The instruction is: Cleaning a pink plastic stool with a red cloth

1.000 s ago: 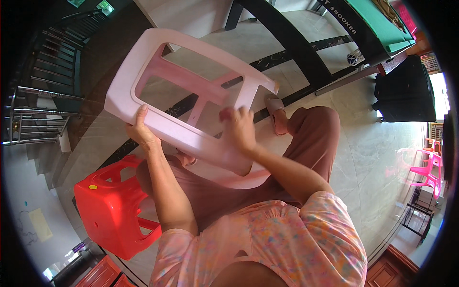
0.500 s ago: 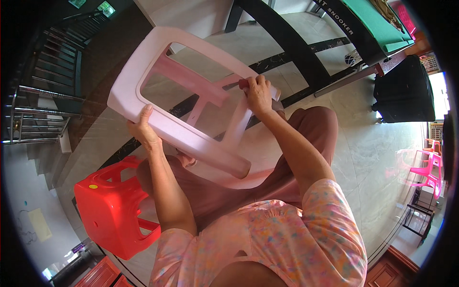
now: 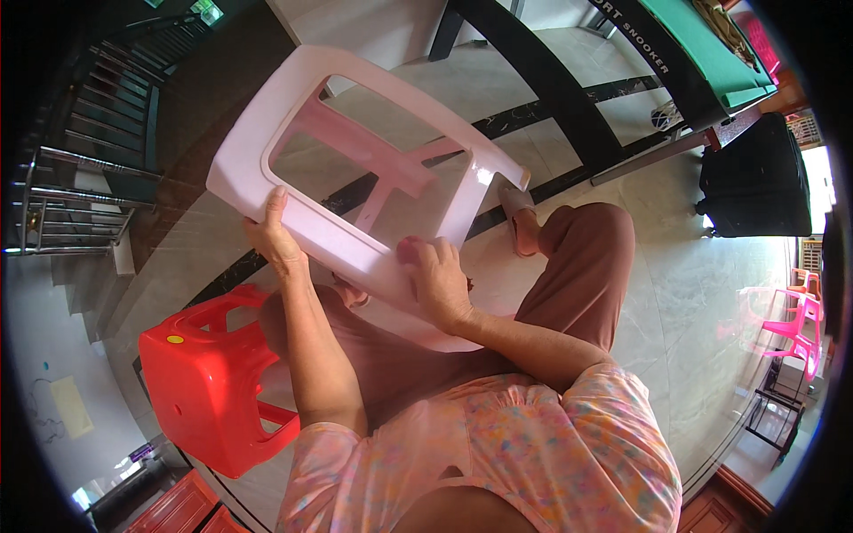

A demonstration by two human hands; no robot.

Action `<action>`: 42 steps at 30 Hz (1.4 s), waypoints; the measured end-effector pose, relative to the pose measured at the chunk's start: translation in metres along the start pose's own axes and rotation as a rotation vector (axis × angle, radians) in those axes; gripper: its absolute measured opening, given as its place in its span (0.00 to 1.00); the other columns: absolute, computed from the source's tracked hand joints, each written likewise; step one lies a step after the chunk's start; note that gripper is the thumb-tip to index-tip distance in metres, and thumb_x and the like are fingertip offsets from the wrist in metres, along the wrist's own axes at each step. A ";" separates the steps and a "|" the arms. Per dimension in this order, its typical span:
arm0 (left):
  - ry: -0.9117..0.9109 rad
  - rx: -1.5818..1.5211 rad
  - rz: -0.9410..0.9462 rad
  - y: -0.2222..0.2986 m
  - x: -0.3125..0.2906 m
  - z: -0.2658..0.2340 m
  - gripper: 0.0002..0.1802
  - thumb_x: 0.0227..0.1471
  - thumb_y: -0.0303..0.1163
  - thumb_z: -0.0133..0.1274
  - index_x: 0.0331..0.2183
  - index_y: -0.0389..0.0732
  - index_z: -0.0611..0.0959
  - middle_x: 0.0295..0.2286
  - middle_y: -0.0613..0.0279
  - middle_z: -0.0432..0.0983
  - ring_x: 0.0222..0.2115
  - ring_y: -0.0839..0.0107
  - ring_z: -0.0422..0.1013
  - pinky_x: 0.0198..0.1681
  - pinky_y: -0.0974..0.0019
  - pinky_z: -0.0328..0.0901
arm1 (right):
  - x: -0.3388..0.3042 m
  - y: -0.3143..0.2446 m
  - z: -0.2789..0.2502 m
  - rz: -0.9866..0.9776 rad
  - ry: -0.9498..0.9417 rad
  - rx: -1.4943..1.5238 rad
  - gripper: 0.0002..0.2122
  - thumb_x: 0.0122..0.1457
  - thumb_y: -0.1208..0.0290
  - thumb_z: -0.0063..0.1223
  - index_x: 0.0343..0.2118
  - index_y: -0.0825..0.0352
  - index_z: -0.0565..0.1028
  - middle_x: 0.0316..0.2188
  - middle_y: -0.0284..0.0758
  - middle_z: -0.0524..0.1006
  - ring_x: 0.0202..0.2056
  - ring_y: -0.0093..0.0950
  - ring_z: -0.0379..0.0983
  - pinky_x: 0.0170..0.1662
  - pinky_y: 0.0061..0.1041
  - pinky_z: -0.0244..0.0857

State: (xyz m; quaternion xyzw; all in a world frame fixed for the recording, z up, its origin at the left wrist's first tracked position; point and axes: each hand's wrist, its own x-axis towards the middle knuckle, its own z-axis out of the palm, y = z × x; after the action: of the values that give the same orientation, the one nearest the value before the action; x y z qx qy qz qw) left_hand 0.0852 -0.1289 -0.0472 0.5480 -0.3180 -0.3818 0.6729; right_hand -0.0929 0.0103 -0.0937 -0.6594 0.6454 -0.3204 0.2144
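Note:
A pale pink plastic stool (image 3: 244, 160) is tilted on its side in front of me, its openings and braced legs showing. My left hand (image 3: 277, 238) grips the edge by its seat, thumb on top and fingers hidden underneath. In my right hand (image 3: 442, 284) is a crumpled dark red cloth (image 3: 410, 250), bunched under the fingers. It presses against the near leg of the stool, towards my lap. Most of the cloth is covered by the hand.
A red plastic stool (image 3: 200, 382) lies tipped at my left knee. Ahead stands a green-topped game table (image 3: 693, 44) with black legs. At the right are a black suitcase (image 3: 751, 182) and a pink chair (image 3: 793, 320). Metal stair railings (image 3: 98, 164) rise at the left.
My right hand has moved with the cloth from the stool's far right leg down and left to its near leg. The left hand keeps its hold; the stool has shifted slightly.

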 end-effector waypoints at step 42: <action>-0.538 -0.240 -0.062 -0.033 -0.073 0.019 0.34 0.54 0.56 0.30 0.47 0.35 0.67 0.42 0.57 0.68 0.40 0.65 0.67 0.46 0.62 0.61 | 0.064 -0.057 -0.039 -0.261 0.501 0.302 0.23 0.36 0.79 0.57 0.41 0.66 0.67 0.33 0.43 0.63 0.35 0.40 0.59 0.39 0.32 0.58</action>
State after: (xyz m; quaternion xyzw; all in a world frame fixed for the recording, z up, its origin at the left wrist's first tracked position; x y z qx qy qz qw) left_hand 0.0264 -0.0787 -0.0768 0.3532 -0.4207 -0.5685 0.6124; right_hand -0.0826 -0.0432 -0.0172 -0.5979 0.5332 -0.5899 0.1010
